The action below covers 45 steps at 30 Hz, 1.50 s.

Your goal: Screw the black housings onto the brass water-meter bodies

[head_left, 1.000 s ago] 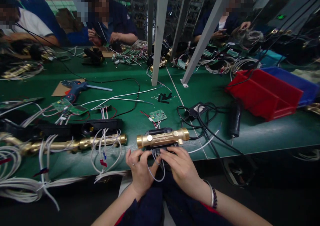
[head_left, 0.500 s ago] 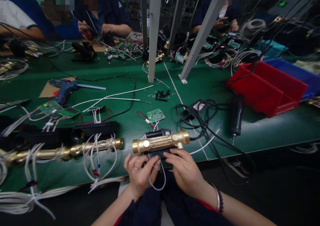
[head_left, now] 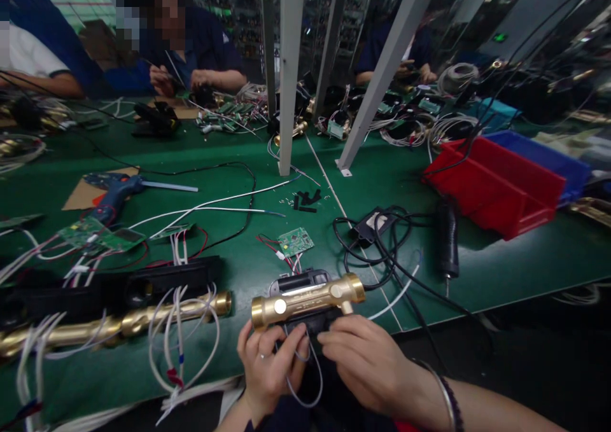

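A brass pipe fitting [head_left: 308, 299] with threaded ends lies across a black housing [head_left: 315, 322] at the table's front edge. Below its left end, my left hand [head_left: 274, 362] has thumb and fingers pinched together at a thin grey cable [head_left: 305, 401], which hangs in a loop. My right hand [head_left: 365, 362] is by the housing's right part, under the short brass side outlet, fingers bent and close together; what its fingertips hold, if anything, is hidden. Behind the fitting, a green circuit board [head_left: 296, 242] lies on the table, with red, black and white wires running to the housing.
More brass fittings [head_left: 138, 317] with coiled white cables stand at left, near a blue glue gun [head_left: 114, 196]. At right are a black screwdriver [head_left: 447, 238], black cables and a red bin [head_left: 496, 184]. Grey posts [head_left: 289, 76] rise mid-table; people work beyond.
The view has tilted up, so the table and fitting appear lower. My right hand has drawn slightly down and away from the housing. My left hand keeps its pinch by the cable.
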Available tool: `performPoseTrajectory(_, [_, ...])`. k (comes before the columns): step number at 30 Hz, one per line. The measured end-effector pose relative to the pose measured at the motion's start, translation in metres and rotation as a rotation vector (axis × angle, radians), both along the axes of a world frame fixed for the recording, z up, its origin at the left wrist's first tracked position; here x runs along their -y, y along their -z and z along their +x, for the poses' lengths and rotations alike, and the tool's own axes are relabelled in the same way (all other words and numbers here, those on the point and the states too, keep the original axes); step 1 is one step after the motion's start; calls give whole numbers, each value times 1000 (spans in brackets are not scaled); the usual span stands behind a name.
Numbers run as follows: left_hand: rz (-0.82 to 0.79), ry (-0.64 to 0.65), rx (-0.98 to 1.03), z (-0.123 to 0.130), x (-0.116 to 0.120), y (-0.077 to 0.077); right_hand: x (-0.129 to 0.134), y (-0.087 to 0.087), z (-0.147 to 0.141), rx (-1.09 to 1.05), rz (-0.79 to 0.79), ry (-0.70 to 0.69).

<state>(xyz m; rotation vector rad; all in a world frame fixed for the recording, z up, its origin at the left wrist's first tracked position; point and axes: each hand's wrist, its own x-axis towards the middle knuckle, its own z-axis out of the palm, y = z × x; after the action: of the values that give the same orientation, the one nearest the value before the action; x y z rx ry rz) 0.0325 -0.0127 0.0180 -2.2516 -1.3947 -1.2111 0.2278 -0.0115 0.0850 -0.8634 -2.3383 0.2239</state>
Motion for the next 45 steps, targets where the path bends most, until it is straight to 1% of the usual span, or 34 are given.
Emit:
performPoseTrajectory(1, [-8,6,-15,-1,0,1,-7,-10,7,-28,24,-31])
performPoseTrajectory(2, [-19,11,-22,-1,0,3,-18,-19,14,-69,54,-20])
performPoseTrajectory(3, [-35,12,-20,-1,0,4,-33,-28,20,-103,77,34])
performPoseTrajectory(4, [-48,11,-5,-1,1,6,-53,-34,25,-126,75,134])
performPoseTrajectory(5, [-60,5,20,0,1,7,-76,-38,28,-130,39,245])
performPoseTrajectory(6, [-67,-5,51,1,2,8,-102,-40,29,-58,-51,334])
performPoseTrajectory(7, [-68,-15,79,3,2,9,-129,-39,28,55,-184,411])
performPoseTrajectory(8, [-68,-24,101,4,2,10,-156,-35,25,202,-346,429])
performPoseTrajectory(10, [-66,-26,127,6,3,12,-204,-23,14,298,-421,398])
performPoseTrajectory(12, [-64,-20,148,6,3,14,-239,-7,2,364,-450,360])
performPoseTrajectory(13, [-61,-16,156,6,3,16,-251,0,-4,394,-460,343])
performPoseTrajectory(15, [-55,-17,166,6,3,19,-266,12,-14,453,-485,311])
performPoseTrajectory(19, [-69,-12,123,4,5,27,-275,25,-24,525,-514,276])
performPoseTrajectory(21, [-89,25,104,2,6,28,-274,27,-25,521,-505,271])
performPoseTrajectory(24, [-111,95,118,-3,6,22,-267,23,-25,454,-464,284])
performPoseTrajectory(26, [-124,148,84,-7,4,15,-259,13,-23,374,-429,317])
performPoseTrajectory(29, [-125,206,26,-11,1,4,-237,-12,-13,235,-379,390])
performPoseTrajectory(31, [-122,209,48,-9,0,-1,-212,-34,-2,144,-350,429])
performPoseTrajectory(32, [-124,195,75,-8,0,-3,-195,-46,4,85,-332,432])
performPoseTrajectory(34, [-133,160,112,-4,0,-6,-153,-65,14,-96,-270,398])
performPoseTrajectory(35, [-133,142,123,-2,0,-7,-129,-70,17,-184,-236,363])
performPoseTrajectory(36, [-130,124,128,0,0,-8,-104,-73,18,-233,-211,333])
performPoseTrajectory(37, [-124,113,128,1,0,-8,-81,-71,18,-235,-208,294])
performPoseTrajectory(38, [-117,109,125,2,0,-9,-59,-65,15,-223,-223,246])
performPoseTrajectory(40, [-101,109,122,3,-1,-9,-25,-44,4,-193,-230,150])
performPoseTrajectory(42, [-91,105,119,4,-2,-9,-5,-15,-9,-154,-186,156])
performPoseTrajectory(44, [-82,101,117,5,-2,-8,3,11,-21,-87,-106,215])
performPoseTrajectory(45, [-79,101,118,5,-2,-8,4,20,-25,-56,-65,243])
